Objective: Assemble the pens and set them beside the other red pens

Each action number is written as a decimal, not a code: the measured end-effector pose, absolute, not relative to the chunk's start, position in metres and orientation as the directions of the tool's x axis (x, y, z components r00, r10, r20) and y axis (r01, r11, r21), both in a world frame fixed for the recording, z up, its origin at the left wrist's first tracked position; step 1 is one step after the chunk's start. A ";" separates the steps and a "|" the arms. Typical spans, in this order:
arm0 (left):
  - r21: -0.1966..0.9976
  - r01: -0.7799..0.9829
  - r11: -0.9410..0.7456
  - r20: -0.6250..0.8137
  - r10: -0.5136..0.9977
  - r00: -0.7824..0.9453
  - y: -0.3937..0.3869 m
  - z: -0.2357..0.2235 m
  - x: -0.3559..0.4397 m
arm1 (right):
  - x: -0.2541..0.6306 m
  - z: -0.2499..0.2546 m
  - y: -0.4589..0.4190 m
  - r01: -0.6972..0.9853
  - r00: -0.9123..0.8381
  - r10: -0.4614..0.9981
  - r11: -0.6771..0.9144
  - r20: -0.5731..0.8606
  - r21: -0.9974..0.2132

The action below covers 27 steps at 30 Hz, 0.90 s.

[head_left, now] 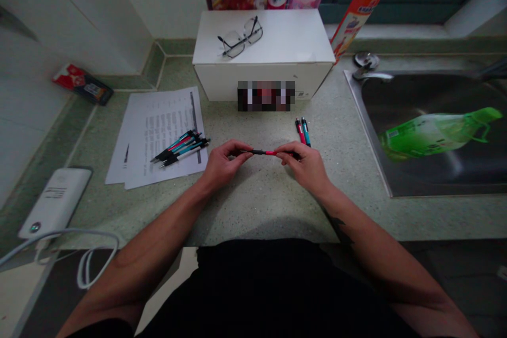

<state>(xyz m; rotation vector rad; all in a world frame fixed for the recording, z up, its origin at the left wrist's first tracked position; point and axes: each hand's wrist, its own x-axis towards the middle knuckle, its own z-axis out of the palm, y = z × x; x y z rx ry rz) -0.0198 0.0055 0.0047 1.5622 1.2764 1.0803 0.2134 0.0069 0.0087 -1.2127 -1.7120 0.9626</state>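
A red and black pen (264, 152) is held level above the counter between both hands. My left hand (226, 162) pinches its dark end between thumb and fingers. Around its red end, the fingers of my right hand (304, 165) are closed, hiding part of the barrel. Just beyond my right hand lie two pens, a red one (300, 131) and a blue one (306, 132), side by side. To the left of my left hand, a bunch of several pens (182, 148) rests on printed sheets of paper (158, 111).
A white box (265, 47) with eyeglasses (240, 38) on top stands at the back. On the right, a green bottle (435, 133) lies in the metal sink (390, 187). A white power bank (57, 203) with a cable (85, 264) sits at the left.
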 end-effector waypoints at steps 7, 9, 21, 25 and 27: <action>0.937 0.316 -0.148 0.096 0.980 0.173 0.004 0.000 -0.021 | 0.214 0.005 0.006 0.356 -0.210 0.970 0.193 0.123 -0.914; 0.919 0.339 -0.199 0.139 0.971 0.192 0.004 -0.002 -0.021 | 0.214 0.006 0.007 0.369 -0.212 0.971 0.181 0.107 -0.912; 0.940 0.247 -0.237 0.189 0.961 0.204 0.002 0.007 -0.018 | 0.212 0.010 0.006 0.338 -0.147 0.981 0.173 0.129 -0.925; 0.974 0.207 -0.087 0.054 0.985 0.162 0.002 0.006 -0.017 | 0.212 0.008 0.007 0.363 -0.162 0.975 0.201 0.150 -0.910; 0.974 0.219 -0.057 0.020 0.986 0.167 0.001 0.006 -0.017 | 0.213 0.007 0.007 0.384 -0.182 0.967 0.237 0.178 -0.893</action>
